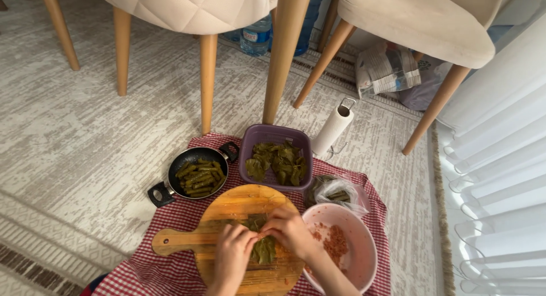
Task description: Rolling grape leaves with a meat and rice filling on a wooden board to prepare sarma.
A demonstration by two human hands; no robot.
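Both hands worked a green vine leaf (263, 247) on the round wooden board (239, 208). The left hand (232, 256) had its fingers (245, 237) narrowed, pinching the leaf's upper edge; the right hand (290, 228) pressed curled fingers onto the same leaf, just beside them. To do this well, I judged the fold should stay tight and even (loose edges would let filling slip). Beyond the fingers sat a purple tub of leaves (277, 159) and a black pan of finished rolls (197, 174); right of them, a pink bowl of rice mix (347, 250). Everything lay on a red checked cloth (170, 267) spread over a pale carpet (74, 137), under chair legs, with a paper towel roll (333, 130) near the curtain
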